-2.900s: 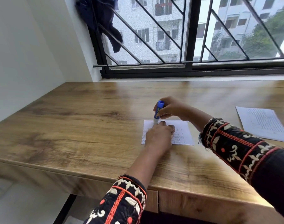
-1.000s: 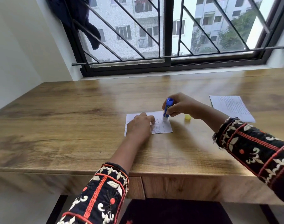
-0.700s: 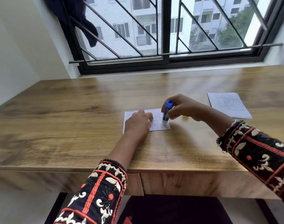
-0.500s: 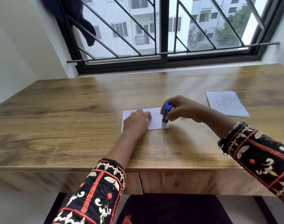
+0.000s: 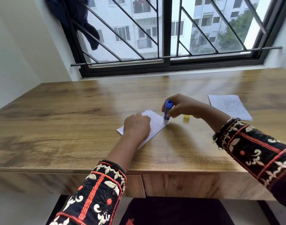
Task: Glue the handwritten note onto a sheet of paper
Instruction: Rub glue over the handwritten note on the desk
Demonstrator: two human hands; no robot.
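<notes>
Paper this thin should be light, limp and quick to skid or wrinkle, so the note (image 5: 157, 125) lies flat on the table (image 5: 74, 127) with the left grip (image 5: 136, 125) pressing it down, while the right grip (image 5: 183, 106) pinches the glue stick (image 5: 168, 109) upright on its far corner.

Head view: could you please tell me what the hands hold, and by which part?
The right hand grips the glue stick around its blue barrel, tip down on the note. The left hand grips nothing; it presses the note flat.
</notes>
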